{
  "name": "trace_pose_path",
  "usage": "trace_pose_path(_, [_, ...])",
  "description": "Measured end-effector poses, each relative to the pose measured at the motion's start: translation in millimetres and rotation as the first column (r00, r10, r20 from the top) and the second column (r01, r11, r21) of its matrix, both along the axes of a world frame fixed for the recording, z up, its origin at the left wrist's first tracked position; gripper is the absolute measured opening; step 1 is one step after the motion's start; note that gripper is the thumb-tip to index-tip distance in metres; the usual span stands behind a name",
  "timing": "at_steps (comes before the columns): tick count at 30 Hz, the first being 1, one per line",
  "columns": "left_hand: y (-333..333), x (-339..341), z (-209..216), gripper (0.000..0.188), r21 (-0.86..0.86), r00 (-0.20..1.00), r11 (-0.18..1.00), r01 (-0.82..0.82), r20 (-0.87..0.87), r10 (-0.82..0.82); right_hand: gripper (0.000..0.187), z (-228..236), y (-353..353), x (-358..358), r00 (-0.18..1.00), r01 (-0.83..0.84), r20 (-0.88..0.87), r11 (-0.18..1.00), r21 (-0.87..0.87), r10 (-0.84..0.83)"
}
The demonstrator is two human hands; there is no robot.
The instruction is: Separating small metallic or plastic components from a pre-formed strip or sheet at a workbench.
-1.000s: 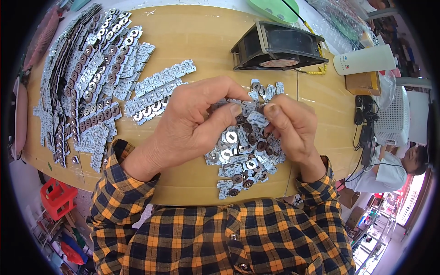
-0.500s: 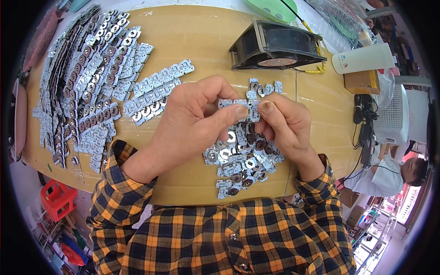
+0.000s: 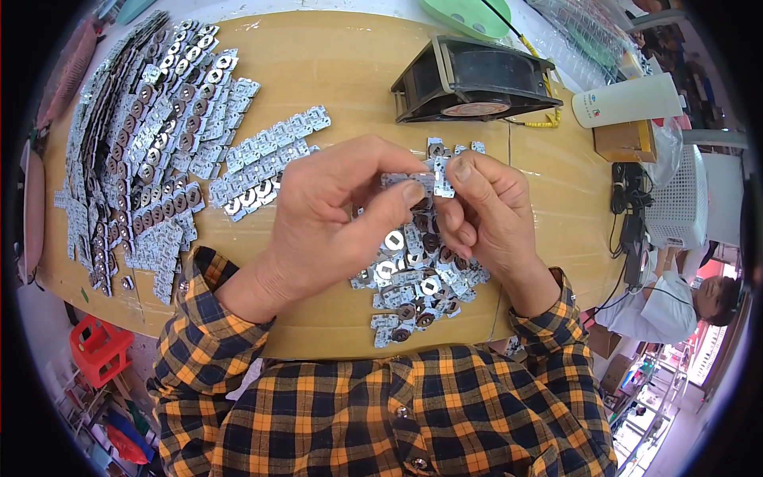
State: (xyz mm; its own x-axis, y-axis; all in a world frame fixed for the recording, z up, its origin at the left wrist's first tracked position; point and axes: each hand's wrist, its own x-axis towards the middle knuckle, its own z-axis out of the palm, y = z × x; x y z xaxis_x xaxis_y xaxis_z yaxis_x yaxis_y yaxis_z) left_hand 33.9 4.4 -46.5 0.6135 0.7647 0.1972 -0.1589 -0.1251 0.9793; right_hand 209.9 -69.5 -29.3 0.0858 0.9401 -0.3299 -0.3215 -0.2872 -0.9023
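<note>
Over the table, my left hand (image 3: 338, 219) pinches a short strip of small circuit boards (image 3: 405, 181) between thumb and fingers. My right hand (image 3: 497, 211) grips a single small circuit board (image 3: 444, 176) at the strip's right end, tilted against the strip. Whether the two are still joined I cannot tell. Below both hands lies a pile of loose circuit boards (image 3: 407, 296), some showing round silver or dark metal discs; my hands hide its far part. A few more boards (image 3: 477, 147) lie just beyond my right fingertips.
Layered strips of circuit boards (image 3: 159, 151) cover the table's left side, with several strips (image 3: 274, 141) nearer my left hand. A black fan (image 3: 477, 79) stands at the back, by a white bottle (image 3: 628, 101) on a cardboard box (image 3: 625, 143). Another person (image 3: 668, 306) is at the right.
The end board in my right hand has tilted relative to the strip and moved slightly up. My left fingers keep their hold on the strip. The view has shifted slightly.
</note>
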Motion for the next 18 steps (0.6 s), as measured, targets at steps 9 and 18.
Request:
trace_pose_path(9, [-2.4,1.7,1.3,0.014,0.413,0.978,0.903,-0.118,-0.107,0.176,0.032,-0.6,1.0,2.0,0.996,-0.075,0.058,0.997,0.034,0.073])
trace_pose_path(18, [0.4,-2.1,4.0,0.01,0.318,0.989,0.948,-0.013,-0.134,0.059,0.033,-0.1,-0.5,-1.4,0.998,-0.041,0.052,0.999,-0.006,0.041])
